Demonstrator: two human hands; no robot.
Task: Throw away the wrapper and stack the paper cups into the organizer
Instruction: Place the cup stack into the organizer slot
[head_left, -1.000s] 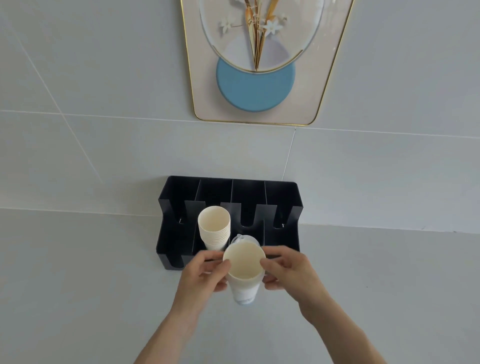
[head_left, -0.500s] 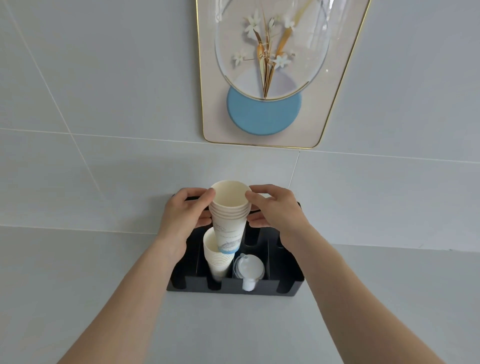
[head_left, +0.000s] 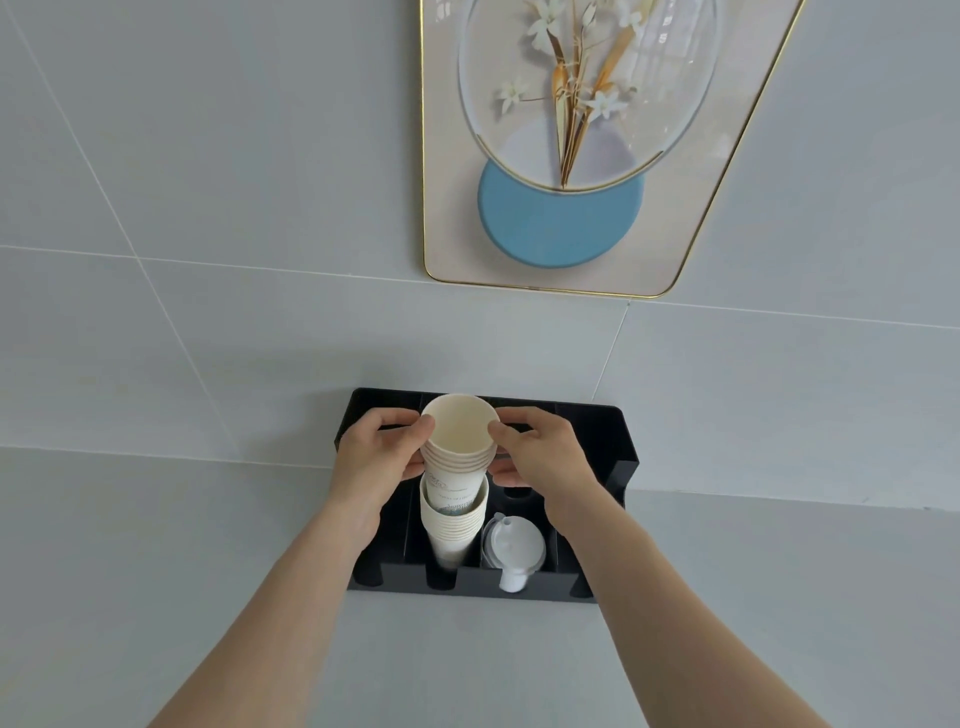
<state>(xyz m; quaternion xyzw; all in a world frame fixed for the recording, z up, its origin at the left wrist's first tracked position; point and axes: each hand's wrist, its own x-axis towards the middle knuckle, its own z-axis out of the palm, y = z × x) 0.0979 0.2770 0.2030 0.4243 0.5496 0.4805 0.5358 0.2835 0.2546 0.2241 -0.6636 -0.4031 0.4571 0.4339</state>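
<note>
- Now my left hand (head_left: 379, 457) and right hand (head_left: 540, 457) each close a grip on the paper cups (head_left: 458, 441).
- Their lower end sits nested in the cup stack (head_left: 451, 530) inside the black organizer (head_left: 618, 452), beside white lids (head_left: 514, 545), on the worktop (head_left: 156, 571).

The organizer (head_left: 618, 457) sits on the counter (head_left: 156, 571) at its far edge, backed against the wall (head_left: 208, 208). Its compartments run side by side from left to right. In the second from the left stands a stack of cups (head_left: 451, 530); a second, held stack (head_left: 457, 447) is lowered partly into the top of it, its lower end nested inside. The left hand (head_left: 376, 457) is on the left of the held stack, the right hand (head_left: 540, 452) on its right — both touching its upper rims. Just right of the standing stack, in the next compartment, lie lids (head_left: 513, 545). Above the organizer, on the wall, hangs a framed picture (head_left: 571, 156) — set somewhat to the right.
</note>
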